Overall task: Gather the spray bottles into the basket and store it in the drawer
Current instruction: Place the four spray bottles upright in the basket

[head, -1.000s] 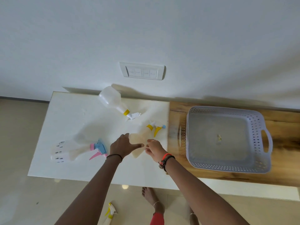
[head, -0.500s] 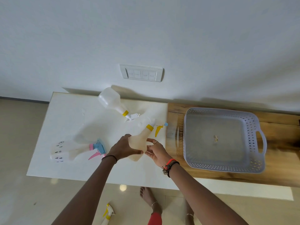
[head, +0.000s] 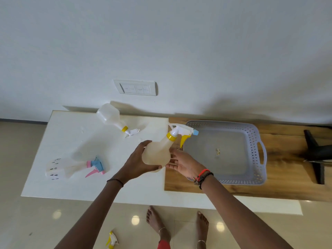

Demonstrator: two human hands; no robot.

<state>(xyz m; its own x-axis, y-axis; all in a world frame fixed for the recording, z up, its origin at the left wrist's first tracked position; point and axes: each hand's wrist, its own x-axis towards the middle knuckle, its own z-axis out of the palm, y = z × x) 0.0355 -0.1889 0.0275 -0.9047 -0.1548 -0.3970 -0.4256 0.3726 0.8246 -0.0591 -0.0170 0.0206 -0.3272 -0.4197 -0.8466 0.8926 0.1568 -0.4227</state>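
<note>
A cloudy spray bottle (head: 158, 151) with a yellow collar and yellow trigger is lifted off the white table, nozzle pointing toward the grey perforated basket (head: 255, 153). My left hand (head: 136, 164) grips its body from the left and below. My right hand (head: 183, 161) touches the bottle's right side with straight fingers. A second clear bottle (head: 111, 116) with a yellow collar lies at the table's back. A third bottle (head: 61, 167) with a pink and blue trigger lies at the left. The basket sits on the wooden top and holds only a small scrap.
The white table (head: 71, 137) meets a wooden top (head: 287, 187) on the right. A dark object (head: 316, 153) lies at the far right on the wood. Another yellow-trigger sprayer (head: 112, 239) lies on the tiled floor near my bare feet. A switch plate (head: 137, 88) is on the wall.
Both hands have lifted the yellow-trigger bottle off the table and carried it right, toward the basket. My right hand has loosened to straight fingers against its side.
</note>
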